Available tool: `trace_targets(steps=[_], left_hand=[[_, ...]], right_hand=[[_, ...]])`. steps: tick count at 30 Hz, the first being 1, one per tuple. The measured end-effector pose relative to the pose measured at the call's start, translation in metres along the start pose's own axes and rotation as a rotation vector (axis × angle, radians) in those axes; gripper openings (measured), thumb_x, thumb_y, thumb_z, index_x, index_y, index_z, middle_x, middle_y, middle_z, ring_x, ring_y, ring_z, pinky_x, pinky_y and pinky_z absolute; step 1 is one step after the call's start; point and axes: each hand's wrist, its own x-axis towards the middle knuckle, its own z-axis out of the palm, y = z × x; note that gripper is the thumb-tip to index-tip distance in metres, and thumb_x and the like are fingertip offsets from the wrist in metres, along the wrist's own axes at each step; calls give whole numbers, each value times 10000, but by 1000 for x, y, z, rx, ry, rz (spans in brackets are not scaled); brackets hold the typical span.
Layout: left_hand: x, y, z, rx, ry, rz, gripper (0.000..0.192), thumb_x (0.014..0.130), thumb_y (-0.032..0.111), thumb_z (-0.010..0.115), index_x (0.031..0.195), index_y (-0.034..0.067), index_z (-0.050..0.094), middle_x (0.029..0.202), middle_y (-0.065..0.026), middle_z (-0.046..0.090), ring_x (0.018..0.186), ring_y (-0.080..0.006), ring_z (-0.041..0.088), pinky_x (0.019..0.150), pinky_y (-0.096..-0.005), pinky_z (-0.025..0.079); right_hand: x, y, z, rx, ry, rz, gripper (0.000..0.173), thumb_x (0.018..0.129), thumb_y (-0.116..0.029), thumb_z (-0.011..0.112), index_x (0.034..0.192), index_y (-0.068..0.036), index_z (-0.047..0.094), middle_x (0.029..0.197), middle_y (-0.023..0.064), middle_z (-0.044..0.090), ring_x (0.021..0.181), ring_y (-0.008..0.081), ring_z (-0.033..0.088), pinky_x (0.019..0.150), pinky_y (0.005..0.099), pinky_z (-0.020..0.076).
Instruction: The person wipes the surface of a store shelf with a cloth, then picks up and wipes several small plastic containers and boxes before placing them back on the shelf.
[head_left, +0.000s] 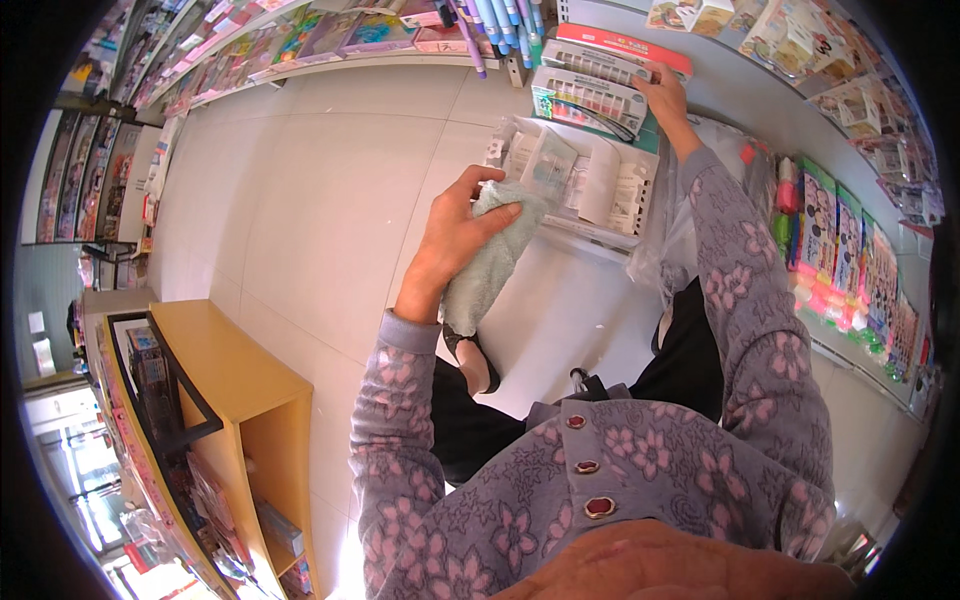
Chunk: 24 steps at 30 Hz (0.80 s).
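My left hand (454, 229) grips a pale green fluffy cloth (491, 259), which hangs down over the floor. Just beyond the cloth lies an open white box (592, 234) holding several small packs, clear plastic and paper flaps. My right hand (664, 97) has its thumb and fingers at the right end of a white windowed box (592, 61). A second white box with a window (585, 97) stands in front of that one, showing a row of small coloured items. Behind them rests a red box (626, 46).
Clear plastic wrapping (667, 240) lies right of the open box. Hanging packs (840, 225) line the right-hand shelf, and blue and purple tubes (502, 22) hang at the top. A wooden cabinet (217, 360) stands at left. My shoe (480, 364) rests on the tiled floor (322, 195).
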Motion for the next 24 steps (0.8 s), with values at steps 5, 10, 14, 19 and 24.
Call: trace_targets(steps=[5, 10, 14, 19, 24], left_hand=[[1, -4, 0, 13, 32, 9, 499, 848, 227, 799, 1276, 51, 611, 986, -154, 696, 885, -228, 677, 774, -358, 552], [1, -2, 1, 24, 36, -5, 501, 847, 223, 801, 1277, 48, 613, 999, -152, 695, 893, -225, 676, 773, -356, 555], [0, -1, 1, 5, 28, -32, 503, 847, 211, 802, 1280, 40, 611, 1015, -149, 692, 898, -217, 673, 773, -351, 556], [1, -3, 1, -36, 21, -32, 500, 854, 200, 798, 1283, 32, 603, 1020, -148, 688, 889, -214, 671, 766, -345, 558], [-1, -2, 2, -59, 11, -52, 494, 860, 190, 796, 1283, 26, 599, 1021, -146, 684, 883, -210, 670, 756, -337, 561]], right_hand=[[1, 1, 0, 54, -34, 49, 478, 818, -344, 824, 1197, -99, 667, 995, 94, 731, 909, 239, 692, 822, 361, 525], [2, 3, 3, 102, -17, 10, 457, 804, -332, 829, 1164, -98, 672, 989, 92, 730, 908, 244, 692, 806, 369, 527], [3, 2, 2, 11, 1, -13, 453, 789, -320, 831, 1154, -105, 673, 999, 110, 729, 914, 262, 694, 805, 384, 531], [4, 4, 2, 0, -4, -43, 454, 783, -328, 836, 1148, -109, 676, 990, 112, 724, 909, 278, 692, 801, 393, 530], [9, 10, 9, -33, 19, -29, 451, 785, -333, 838, 1143, -109, 680, 957, 107, 713, 882, 291, 683, 787, 402, 526]])
